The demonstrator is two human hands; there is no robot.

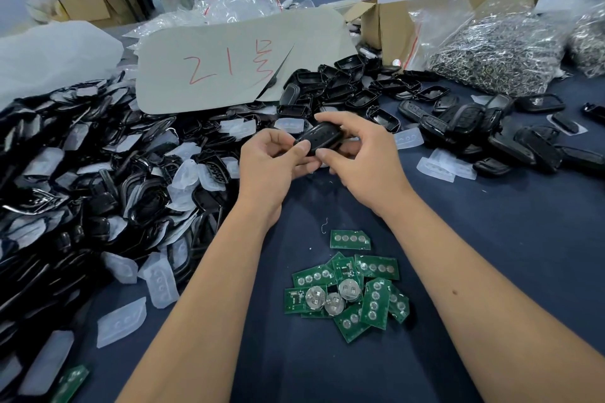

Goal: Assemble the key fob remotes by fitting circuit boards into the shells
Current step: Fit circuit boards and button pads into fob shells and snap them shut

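Boards: flat green circuit boards lay in a loose overlapping heap on the dark blue cloth nearest the person, between the forearms, some showing round silver battery clips; one board sat apart just beyond the heap.
Bare cloth: open cloth spread to the right of the heap and between heap and hands.
Left hand: fingers were curled, thumb pressed on the near end of a glossy black key fob shell, held above the cloth.
Right hand: thumb and forefinger pinched the same shell from the other side, the other fingers curled beneath.
Left pile: shiny black shell halves mixed with translucent white rubber button pads crowded the table's left side up to the left forearm.
Right group: closed black fobs lay in a looser cluster.
Far edge: grey card with red handwriting leaned behind more open shells; a clear bag of metal rings sat beside a brown carton.
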